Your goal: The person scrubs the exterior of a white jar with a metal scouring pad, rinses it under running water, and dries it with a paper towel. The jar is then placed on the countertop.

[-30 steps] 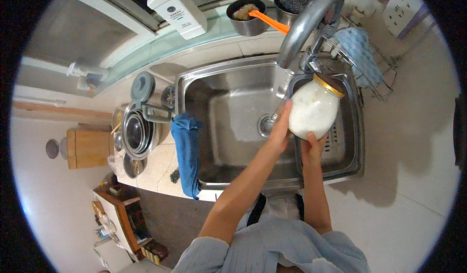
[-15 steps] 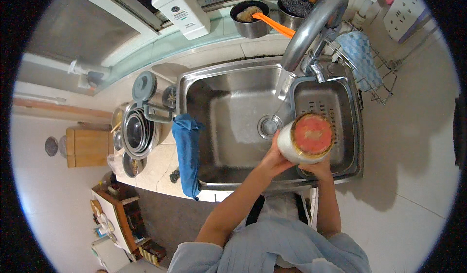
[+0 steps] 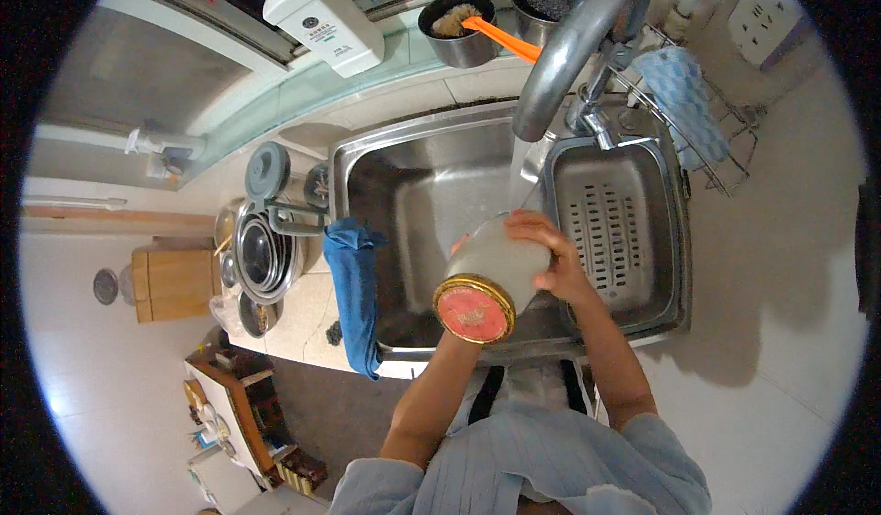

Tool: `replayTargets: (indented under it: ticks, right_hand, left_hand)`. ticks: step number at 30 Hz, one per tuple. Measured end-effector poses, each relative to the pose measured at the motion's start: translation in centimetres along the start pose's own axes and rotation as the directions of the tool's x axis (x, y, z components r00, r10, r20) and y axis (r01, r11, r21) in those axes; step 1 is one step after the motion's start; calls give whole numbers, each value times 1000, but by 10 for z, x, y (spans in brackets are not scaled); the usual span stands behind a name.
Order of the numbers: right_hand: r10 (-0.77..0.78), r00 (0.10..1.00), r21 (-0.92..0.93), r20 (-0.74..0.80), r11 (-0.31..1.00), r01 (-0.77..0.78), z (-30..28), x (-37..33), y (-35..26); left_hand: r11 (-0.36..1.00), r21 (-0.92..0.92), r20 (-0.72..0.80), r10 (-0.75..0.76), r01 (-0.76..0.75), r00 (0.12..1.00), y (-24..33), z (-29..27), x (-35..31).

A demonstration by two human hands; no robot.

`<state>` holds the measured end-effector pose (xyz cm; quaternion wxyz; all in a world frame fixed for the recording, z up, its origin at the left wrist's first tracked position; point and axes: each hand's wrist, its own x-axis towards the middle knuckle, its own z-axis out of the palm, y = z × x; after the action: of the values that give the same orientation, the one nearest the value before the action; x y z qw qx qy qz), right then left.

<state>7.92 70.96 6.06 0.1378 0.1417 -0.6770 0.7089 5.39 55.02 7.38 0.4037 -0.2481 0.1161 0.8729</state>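
The jar [image 3: 505, 247] is in the air over the sink [image 3: 427, 240], on the near side of the tap [image 3: 580, 65] and a little to its left. The relation that counts most, as I judge it, is between jar and right hand [image 3: 556, 253]: the jar lies directly to that hand's left, in contact with it, and this is the hand closer to the tap. Its fingers curl over the side of the jar toward the tap, with the thumb set apart on the near side, so the glass is gripped between them. The left hand [image 3: 458, 242] is mostly hidden behind the jar; only a bit of it shows along the left edge, so how its fingers are set cannot be told.

The jar is tilted. Its long axis slants from the lid [image 3: 474, 309], near and left, to the base, far and right. The lid points away from the tap, up and toward the person; the base points toward the tap. A stream of water [image 3: 517, 173] falls from the tap and appears to meet the base end.

Left of the tap, beyond the jar, a blue cloth [image 3: 351, 285] hangs over the sink's rim. Near the tap on its right side is a small basin [image 3: 653, 285] with a slotted floor.
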Motion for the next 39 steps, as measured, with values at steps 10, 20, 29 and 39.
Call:
replayTargets:
  ticks: [10, 20, 29, 39]
  right_hand:
    - [196, 634, -69, -748, 927, -369, -28, 16, 11]
    - [431, 441, 254, -788, 878, -405, -139, 39, 62]
    - [268, 409, 99, -872, 916, -389, -137, 54, 80]
    - [-45, 594, -299, -803, 893, -336, -140, 42, 71]
  left_hand:
    - [993, -20, -131, 111, -115, 985, -5, -8, 31]
    - [997, -42, -160, 61, -68, 985, -10, 23, 40]
    - [998, -44, -101, 40, -44, 994, -8, 22, 40]
    - [991, -124, -86, 49, -59, 995, -7, 29, 47]
